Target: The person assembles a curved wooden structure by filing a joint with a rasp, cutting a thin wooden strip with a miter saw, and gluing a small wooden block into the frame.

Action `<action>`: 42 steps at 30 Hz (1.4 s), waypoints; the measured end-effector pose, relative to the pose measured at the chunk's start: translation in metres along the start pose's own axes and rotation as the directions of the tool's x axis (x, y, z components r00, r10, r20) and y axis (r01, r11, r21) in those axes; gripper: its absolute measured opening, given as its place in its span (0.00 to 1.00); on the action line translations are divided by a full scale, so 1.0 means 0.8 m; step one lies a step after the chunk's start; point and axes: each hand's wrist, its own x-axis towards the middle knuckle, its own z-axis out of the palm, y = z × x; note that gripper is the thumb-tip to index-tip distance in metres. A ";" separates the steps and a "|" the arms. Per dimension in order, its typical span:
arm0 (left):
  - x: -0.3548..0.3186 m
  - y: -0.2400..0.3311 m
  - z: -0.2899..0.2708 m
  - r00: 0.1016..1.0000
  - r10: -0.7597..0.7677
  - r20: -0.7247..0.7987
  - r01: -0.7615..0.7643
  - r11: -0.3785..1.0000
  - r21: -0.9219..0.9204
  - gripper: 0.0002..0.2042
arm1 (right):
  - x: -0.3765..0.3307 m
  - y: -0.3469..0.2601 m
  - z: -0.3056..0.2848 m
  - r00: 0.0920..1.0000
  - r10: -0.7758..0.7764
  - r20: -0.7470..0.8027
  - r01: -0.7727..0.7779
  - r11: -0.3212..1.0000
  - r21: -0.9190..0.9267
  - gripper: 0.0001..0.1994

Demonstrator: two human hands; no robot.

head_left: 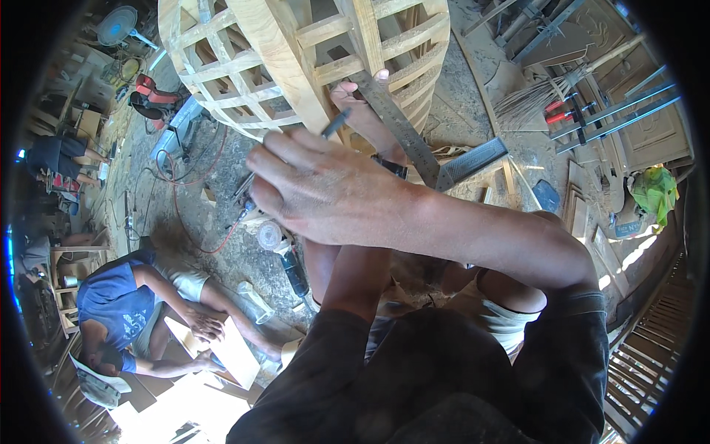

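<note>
In front of me stands a curved wooden lattice frame (277, 44) of crossed slats and wider uprights. My left hand (362, 111) reaches up behind my right forearm, closed on the steel blade of a try square (403, 129). The blade lies against the lattice, and the square's ribbed grey stock (477, 159) points right. Across the left arm comes my right hand (318, 181), its fingers curled. From it sticks a dark, pen-like marking tool (336, 123), close to a wide upright. My right hand hides part of my left wrist.
An angle grinder (285, 255) lies on the dusty floor below the frame, near a red hose (177, 200). At lower left a co-worker (122, 296) holds a wooden board (233, 351). Bar clamps (621, 115) and a twig broom (536, 103) are at right.
</note>
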 end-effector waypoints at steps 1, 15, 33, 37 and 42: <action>0.001 -0.004 -0.001 0.999 0.033 0.000 -0.032 0.989 0.143 0.25 | -0.001 0.005 -0.003 1.000 0.010 0.015 -0.009 0.999 -0.040 0.12; -0.013 -0.007 -0.010 0.994 0.107 0.037 -0.113 0.962 0.249 0.23 | -0.024 0.039 0.024 0.957 0.269 0.105 -0.231 0.932 -0.281 0.16; -0.018 0.007 -0.011 0.978 0.136 0.160 -0.199 0.844 0.499 0.26 | -0.022 0.060 0.031 0.931 0.326 0.166 -0.285 0.931 -0.230 0.17; -0.009 -0.009 -0.020 0.939 -0.104 0.328 -0.117 0.801 0.587 0.29 | -0.020 0.060 0.030 0.930 0.320 0.180 -0.271 0.929 -0.254 0.17; -0.012 -0.011 -0.017 0.958 -0.029 0.285 -0.137 0.827 0.545 0.27 | -0.021 0.059 0.028 0.917 0.336 0.214 -0.278 0.924 -0.262 0.16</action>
